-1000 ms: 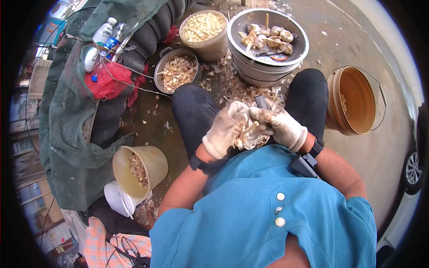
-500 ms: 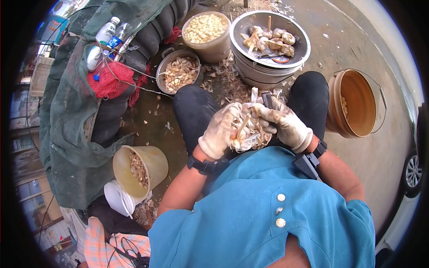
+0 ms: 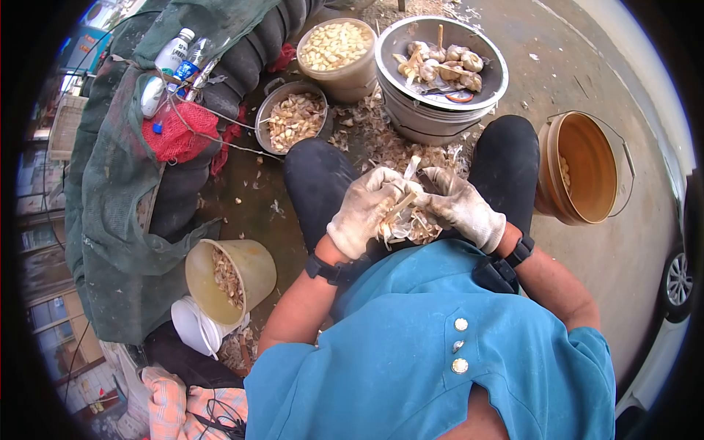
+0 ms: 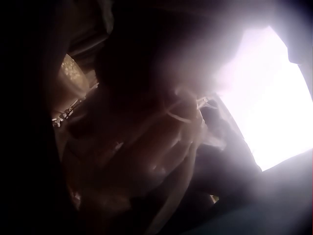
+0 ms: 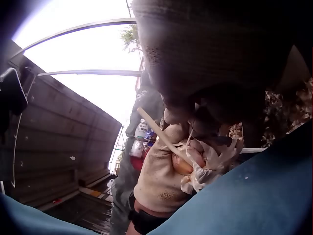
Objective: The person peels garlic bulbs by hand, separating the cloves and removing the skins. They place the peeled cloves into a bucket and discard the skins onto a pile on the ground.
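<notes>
A garlic bulb (image 3: 400, 229) with loose papery skin and a pale stalk (image 3: 400, 207) lies between two gloved hands above the lap. My left hand (image 3: 361, 213) grips it from the left side, the stalk slanting up past the fingers. With curled fingers, my right hand (image 3: 468, 209) pinches at the bulb's upper part, close against the left fingertips. A pale strip of skin (image 3: 413, 166) sticks up between the hands. In the right wrist view, reddish cloves (image 5: 183, 164) show under torn skin (image 5: 208, 169). The left wrist view is very dark.
Ahead stands a grey basin (image 3: 491, 62) of garlic bulbs (image 3: 444, 66) on a bucket. Left of it are a tub (image 3: 345, 84) of peeled cloves and a pot (image 3: 323, 132) of cloves. An orange-brown bucket (image 3: 598, 169) stands right, a tipped cream bucket (image 3: 257, 275) left. Skins litter the ground.
The dark flat tool seen at my right fingers earlier is now hidden. My right fingers have tilted in toward the bulb, and a strip of skin stands up from it. The left hand keeps its grip.
</notes>
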{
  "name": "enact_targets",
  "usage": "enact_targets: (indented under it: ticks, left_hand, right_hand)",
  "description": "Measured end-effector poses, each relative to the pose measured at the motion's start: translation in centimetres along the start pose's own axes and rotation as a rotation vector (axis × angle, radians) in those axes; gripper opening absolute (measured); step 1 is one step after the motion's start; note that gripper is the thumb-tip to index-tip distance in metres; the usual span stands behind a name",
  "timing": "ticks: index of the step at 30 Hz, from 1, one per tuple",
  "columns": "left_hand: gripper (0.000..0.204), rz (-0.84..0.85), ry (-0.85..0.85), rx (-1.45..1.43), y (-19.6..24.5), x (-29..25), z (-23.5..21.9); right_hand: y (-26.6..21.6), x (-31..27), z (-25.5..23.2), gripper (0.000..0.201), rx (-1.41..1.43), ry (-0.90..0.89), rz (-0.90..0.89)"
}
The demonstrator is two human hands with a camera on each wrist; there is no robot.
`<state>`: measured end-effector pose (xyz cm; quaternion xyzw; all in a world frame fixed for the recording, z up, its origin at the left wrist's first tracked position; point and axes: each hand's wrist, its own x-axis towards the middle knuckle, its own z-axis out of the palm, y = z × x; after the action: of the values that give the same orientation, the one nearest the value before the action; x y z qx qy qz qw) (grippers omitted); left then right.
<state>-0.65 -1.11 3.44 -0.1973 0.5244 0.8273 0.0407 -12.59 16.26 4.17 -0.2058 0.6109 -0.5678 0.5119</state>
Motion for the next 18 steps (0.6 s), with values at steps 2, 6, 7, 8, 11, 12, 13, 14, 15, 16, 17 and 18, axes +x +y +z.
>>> enact_targets:
  ticks: [2,6,7,8,11,12,13,14,15,16,17,18]
  left_hand:
    - [0.015,0.024,0.018,-0.013,-0.6,0.2,-0.1]
    - [0.02,0.003,-0.087,-0.342,-1.1,0.3,-0.8]
    - [0.02,0.003,-0.086,-0.342,-1.1,0.4,-1.0]
    - [0.023,-0.018,-0.158,-0.45,-1.2,0.3,-1.3]
    - [0.035,0.064,-0.197,-0.323,-1.3,0.1,-1.5]
    - [0.036,-0.008,-0.231,-0.466,-1.2,0.2,-1.6]
    - [0.038,-0.08,-0.264,-0.609,-1.2,0.3,-1.6]
    - [0.038,-0.08,-0.263,-0.611,-1.6,0.4,-2.0]
    - [0.039,-0.034,-0.256,-0.539,-2.2,0.5,-2.5]
    - [0.04,0.01,-0.248,-0.468,-2.6,0.6,-2.9]
    - [0.04,0.01,-0.248,-0.468,-2.1,0.4,-2.7]
    - [0.036,0.226,-0.175,0.025,-1.5,0.1,-2.4]
  right_hand:
    - [0.2,0.1,0.0,0.045,0.009,-0.017,-0.026]
    - [-1.3,-0.4,0.1,0.033,0.289,-0.159,0.16]
    - [-1.1,-0.3,0.3,0.033,0.289,-0.16,0.161]
    - [-0.8,-0.2,0.6,0.029,0.426,-0.161,0.114]
    - [-0.2,0.0,0.4,0.024,0.591,-0.237,0.064]
    - [-0.2,-0.1,0.5,0.025,0.667,-0.208,0.103]
    - [-0.2,-0.2,0.6,0.026,0.742,-0.18,0.143]
    - [0.2,-0.1,0.4,0.026,0.741,-0.181,0.144]
    - [0.9,0.1,0.1,0.027,0.805,-0.209,0.14]
    - [1.3,0.2,-0.1,0.028,0.87,-0.237,0.136]
    - [1.2,0.2,-0.1,0.028,0.871,-0.237,0.136]
    - [0.9,0.2,-0.2,0.028,0.82,-0.225,0.156]
